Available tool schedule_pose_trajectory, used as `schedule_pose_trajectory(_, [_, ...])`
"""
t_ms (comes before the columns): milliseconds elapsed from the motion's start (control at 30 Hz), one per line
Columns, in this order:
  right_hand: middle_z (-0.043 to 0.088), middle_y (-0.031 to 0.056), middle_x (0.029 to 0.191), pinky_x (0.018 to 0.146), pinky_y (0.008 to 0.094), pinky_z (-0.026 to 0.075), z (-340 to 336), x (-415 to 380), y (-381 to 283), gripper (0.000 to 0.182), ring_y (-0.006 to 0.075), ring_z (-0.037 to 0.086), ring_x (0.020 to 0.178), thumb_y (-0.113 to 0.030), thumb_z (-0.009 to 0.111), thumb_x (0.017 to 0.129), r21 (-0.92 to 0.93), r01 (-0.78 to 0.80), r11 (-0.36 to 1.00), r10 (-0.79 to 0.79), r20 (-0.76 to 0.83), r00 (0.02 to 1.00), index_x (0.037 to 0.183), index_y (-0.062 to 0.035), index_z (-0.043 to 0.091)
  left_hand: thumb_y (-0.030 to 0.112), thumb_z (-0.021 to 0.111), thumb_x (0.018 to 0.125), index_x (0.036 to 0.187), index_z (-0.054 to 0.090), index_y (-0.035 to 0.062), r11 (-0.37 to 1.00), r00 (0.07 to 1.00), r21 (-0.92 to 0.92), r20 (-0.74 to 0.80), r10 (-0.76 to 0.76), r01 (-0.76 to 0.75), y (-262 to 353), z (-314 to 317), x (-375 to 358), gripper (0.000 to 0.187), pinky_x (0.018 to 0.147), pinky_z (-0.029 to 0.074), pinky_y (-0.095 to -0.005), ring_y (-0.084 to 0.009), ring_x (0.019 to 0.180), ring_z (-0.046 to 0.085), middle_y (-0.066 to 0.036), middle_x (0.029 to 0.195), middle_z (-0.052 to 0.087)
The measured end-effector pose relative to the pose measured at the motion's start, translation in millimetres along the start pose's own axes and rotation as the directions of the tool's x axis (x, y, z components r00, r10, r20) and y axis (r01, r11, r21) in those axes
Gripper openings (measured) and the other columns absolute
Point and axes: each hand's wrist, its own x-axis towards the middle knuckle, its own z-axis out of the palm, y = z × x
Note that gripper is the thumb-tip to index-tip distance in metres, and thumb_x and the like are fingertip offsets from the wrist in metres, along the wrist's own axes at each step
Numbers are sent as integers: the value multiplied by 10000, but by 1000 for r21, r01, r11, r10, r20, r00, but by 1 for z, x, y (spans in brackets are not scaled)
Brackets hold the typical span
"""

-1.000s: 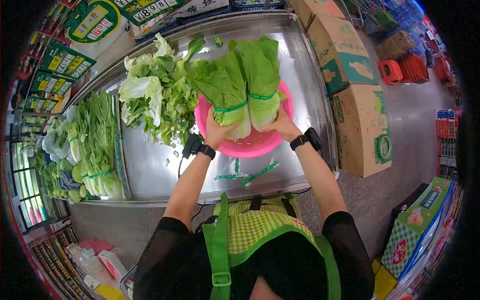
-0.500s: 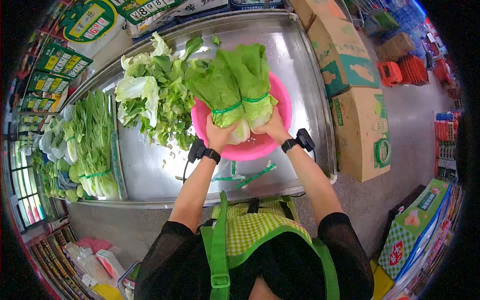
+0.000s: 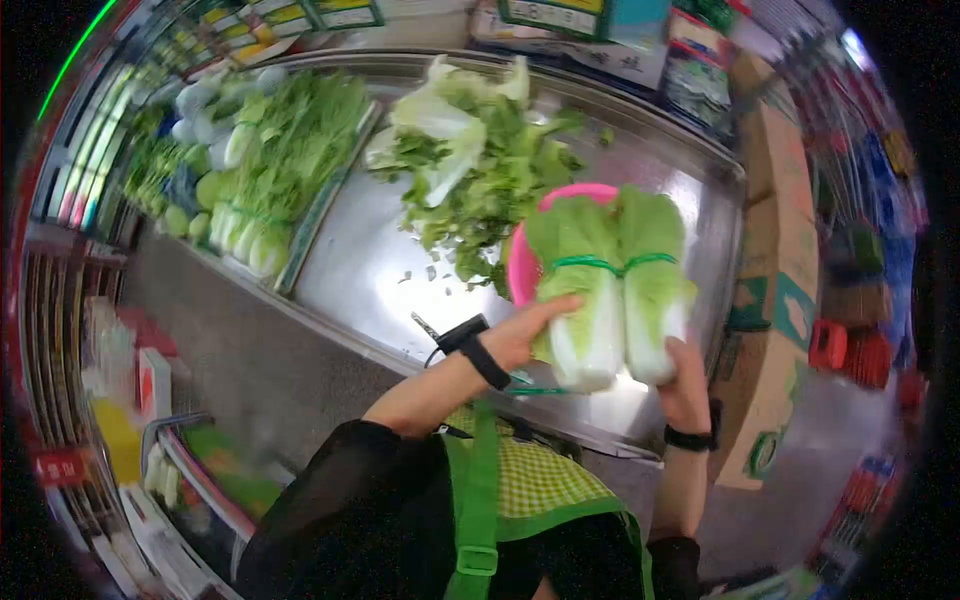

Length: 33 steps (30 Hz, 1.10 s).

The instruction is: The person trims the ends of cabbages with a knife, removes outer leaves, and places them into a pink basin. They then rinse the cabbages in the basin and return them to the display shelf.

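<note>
Head view: above the bench [image 3: 335, 285], before the pink basin [image 3: 520, 268], I hold the left cabbage [image 3: 590, 330] and right cabbage [image 3: 652, 305]. My left hand [image 3: 522, 335] and right hand [image 3: 686, 388] curl fingers [image 3: 562, 304] round their likely heavy, stiff, slippery bases, the surest hold; leaves beyond the green bands [image 3: 588, 262] seem fragile.

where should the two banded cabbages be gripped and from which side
Probably by the thick white stalk ends of the cabbages, below the green bands, one hand from each outer side. Those ends are broad and on the near side, while the leafy tops look looser. The left hand and right hand hold about there.
</note>
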Motion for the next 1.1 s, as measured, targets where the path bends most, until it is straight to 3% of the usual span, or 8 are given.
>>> schedule_pose_trajectory(133, [479, 105, 1202, 854, 319, 460, 24, -22, -6, 513, 203, 523, 1047, -198, 468, 843, 13, 111, 994, -110, -36, 993, 1302, -21, 321, 263, 594, 839, 1181, 495, 79, 997, 987, -79, 158, 28, -16, 1, 8, -13, 401, 827, 497, -353, -187, 950, 601, -70, 1097, 594])
schedule_pose_trajectory(300, [589, 28, 1022, 620, 393, 512, 37, -33, 2, 332, 198, 593, 860, -361, 500, 843, 42, -258, 965, 261, -209, 943, 1097, -149, 500, 297, 596, 835, 1172, 501, 85, 970, 977, -136, 88, -192, 203, 1, -3, -55, 409, 773, 524, -349, -183, 933, 610, -73, 1081, 603])
schedule_pose_trajectory(433, [589, 36, 1041, 637, 347, 515, 89, -57, 21, 402, 195, 594, 877, -374, 524, 823, 58, 1, 998, 13, -252, 968, 1123, -108, 497, 324, 607, 823, 1163, 503, 97, 980, 936, -116, 333, -113, 160, 6, -38, -50, 422, 778, 524, -375, -195, 914, 619, -76, 1070, 608])
schedule_pose_trajectory(733, [588, 50, 1040, 635, 358, 521, 192, -42, 70, 412, 215, 588, 887, -392, 560, 794, 193, -249, 949, 287, -199, 937, 1089, -110, 512, 350, 589, 831, 1186, 496, 118, 970, 962, -102, 186, -199, 221, 71, -109, -149, 434, 827, 498, -388, -190, 968, 599, -60, 1108, 594])
schedule_pose_trajectory(933, [563, 80, 1105, 749, 421, 507, 259, -25, 90, 449, 230, 569, 964, -361, 537, 815, 85, 56, 995, -43, -145, 988, 1151, -70, 475, 320, 566, 854, 1218, 460, 68, 996, 959, -91, 284, 14, 13, 114, -139, -189, 455, 841, 498, -357, -190, 996, 585, -89, 1140, 572])
schedule_pose_trajectory(1000, [564, 82, 1110, 793, 437, 487, 259, -4, 99, 434, 237, 558, 988, -345, 539, 817, 108, 9, 994, -1, -73, 997, 1161, -88, 478, 326, 571, 849, 1215, 463, 69, 992, 982, -117, 187, -24, 47, 112, -160, -191, 459, 840, 498, -362, -191, 999, 583, -87, 1145, 569])
schedule_pose_trajectory(1067, [573, 72, 1103, 793, 439, 487, 250, 14, 107, 410, 239, 556, 998, -332, 544, 815, 208, -430, 878, 436, 19, 900, 1156, -112, 490, 332, 577, 844, 1211, 467, 70, 985, 994, -150, 87, -68, 80, 103, -178, -197, 464, 840, 498, -367, -192, 1003, 581, -86, 1149, 567])
schedule_pose_trajectory(1100, [586, 51, 1072, 746, 426, 500, 251, 22, 118, 390, 232, 573, 958, -341, 539, 814, 228, -452, 862, 464, 1, 886, 1143, -134, 501, 334, 581, 840, 1206, 472, 71, 975, 996, -206, 54, -78, 87, 99, -184, -202, 464, 844, 496, -370, -195, 997, 584, -86, 1144, 570])
